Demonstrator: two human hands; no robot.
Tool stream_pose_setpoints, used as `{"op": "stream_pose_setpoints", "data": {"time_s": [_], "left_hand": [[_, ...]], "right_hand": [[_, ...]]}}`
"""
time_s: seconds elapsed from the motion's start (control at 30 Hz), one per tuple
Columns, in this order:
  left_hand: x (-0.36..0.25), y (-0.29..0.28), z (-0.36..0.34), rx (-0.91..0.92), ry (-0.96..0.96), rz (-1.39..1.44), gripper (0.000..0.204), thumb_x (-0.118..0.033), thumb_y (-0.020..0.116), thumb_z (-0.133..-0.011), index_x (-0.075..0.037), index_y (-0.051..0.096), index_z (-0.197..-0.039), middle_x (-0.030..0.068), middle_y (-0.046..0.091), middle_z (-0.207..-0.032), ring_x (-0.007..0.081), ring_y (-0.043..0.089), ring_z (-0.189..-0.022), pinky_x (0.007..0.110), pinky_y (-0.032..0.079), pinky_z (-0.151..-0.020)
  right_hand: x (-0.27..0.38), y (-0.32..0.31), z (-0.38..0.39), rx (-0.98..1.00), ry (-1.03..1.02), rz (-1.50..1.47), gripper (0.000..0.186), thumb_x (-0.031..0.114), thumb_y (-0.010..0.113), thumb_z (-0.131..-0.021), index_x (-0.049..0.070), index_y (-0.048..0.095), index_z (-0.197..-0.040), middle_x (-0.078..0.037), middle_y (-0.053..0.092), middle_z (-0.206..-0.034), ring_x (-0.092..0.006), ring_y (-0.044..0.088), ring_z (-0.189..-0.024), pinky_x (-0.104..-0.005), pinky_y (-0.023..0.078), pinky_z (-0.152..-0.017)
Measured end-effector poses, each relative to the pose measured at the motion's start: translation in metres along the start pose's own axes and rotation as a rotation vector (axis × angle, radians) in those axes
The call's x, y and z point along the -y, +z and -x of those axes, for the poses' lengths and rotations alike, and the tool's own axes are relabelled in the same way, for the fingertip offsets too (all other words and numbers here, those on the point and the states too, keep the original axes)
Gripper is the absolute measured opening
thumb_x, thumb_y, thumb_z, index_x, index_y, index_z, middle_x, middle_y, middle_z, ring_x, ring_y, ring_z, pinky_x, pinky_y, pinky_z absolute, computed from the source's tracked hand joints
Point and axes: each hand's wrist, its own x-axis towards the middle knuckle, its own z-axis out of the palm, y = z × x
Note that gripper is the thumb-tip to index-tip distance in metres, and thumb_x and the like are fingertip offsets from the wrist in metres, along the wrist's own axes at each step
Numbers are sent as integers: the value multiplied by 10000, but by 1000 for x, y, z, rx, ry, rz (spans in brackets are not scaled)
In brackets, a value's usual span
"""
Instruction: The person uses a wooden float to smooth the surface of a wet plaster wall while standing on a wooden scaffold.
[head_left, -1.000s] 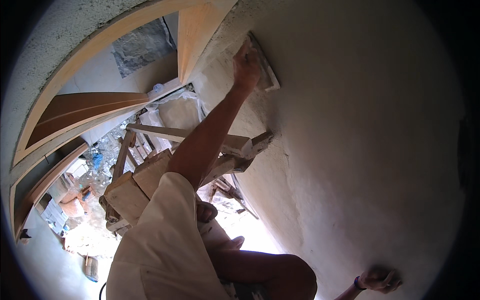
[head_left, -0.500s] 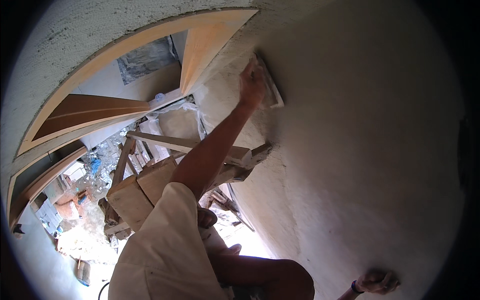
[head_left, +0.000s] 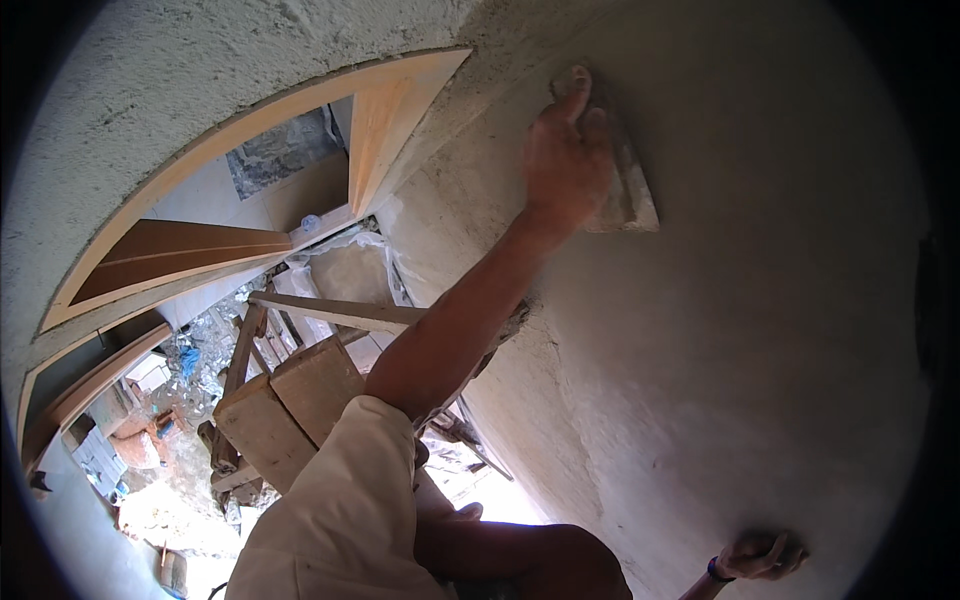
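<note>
My left hand is closed on a plastering trowel, with one finger stretched along its top. The trowel's flat blade lies against the smooth grey plaster wall, high up near the corner. At the lower right, my right hand rests against the same wall, a dark band round its wrist. Its fingers are loosely bent and apart, and no object shows in them.
Below my left arm stands a wooden scaffold with planks and a pale beam. A wooden frame opens at the upper left. Far below, rubble and loose boards litter the ground.
My left hand has moved the trowel rightward and slightly upward across the wall, away from the wooden frame. The right hand stays in nearly the same place, its fingers a little more apart.
</note>
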Motion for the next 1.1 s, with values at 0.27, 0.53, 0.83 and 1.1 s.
{"op": "stream_pose_setpoints", "data": {"time_s": [0.27,0.53,0.83,1.1], "left_hand": [[7,22,105,145,438,-182,563,-101,573,-905,-170,467,-1453,216,542,-1000,340,605,-829,439,526,-690],[-21,15,31,-33,534,-153,475,-169,571,-921,-177,534,-1395,101,565,-960,277,556,-804,393,513,-653],[-129,14,-20,-40,1000,-459,502,-165,660,-846,-248,583,-1335,74,543,-971,238,558,-810,386,523,-697],[-37,-22,-45,-52,793,-579,534,-160,683,-858,-250,558,-1369,70,532,-944,239,569,-796,393,556,-690]], "right_hand": [[-14,5,18,17,48,-27,316,210,425,-1024,29,628,-1184,-234,488,-1313,-439,466,-1269,-589,428,-1014],[-12,3,21,21,74,-47,297,188,423,-1016,34,624,-1172,-208,459,-1328,-445,430,-1305,-604,426,-1042],[-10,2,15,0,47,-58,338,192,407,-1015,6,643,-1171,-229,467,-1338,-441,445,-1289,-618,431,-1009],[0,2,4,-6,25,-51,354,219,383,-1026,-3,608,-1186,-240,473,-1309,-462,474,-1252,-617,461,-970]]}}
